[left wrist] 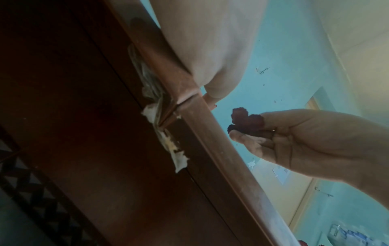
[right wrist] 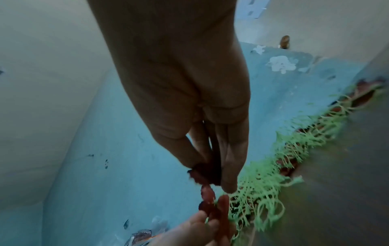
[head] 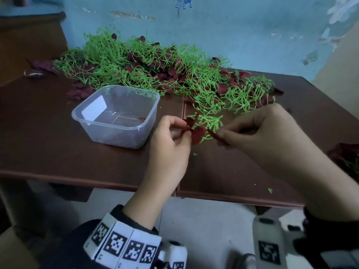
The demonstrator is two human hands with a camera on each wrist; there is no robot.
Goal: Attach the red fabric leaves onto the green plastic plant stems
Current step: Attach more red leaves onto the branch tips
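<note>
Both hands work 1 leafed sprig just above the desk (head: 97, 152), close in front of the heap.

The left hand (head: 171, 140) pinches a green plastic stem (head: 210, 123) already carrying red fabric leaves (head: 198, 134), holding it steady, probably so a free tip faces the right hand (head: 258, 131), which pinches another red leaf (head: 215, 135) beside it, likely to push on. The pile of stems and leaves (head: 155, 70) lies behind within reach; the clear plastic tub (head: 116, 115) sits left, nearly empty.
</note>
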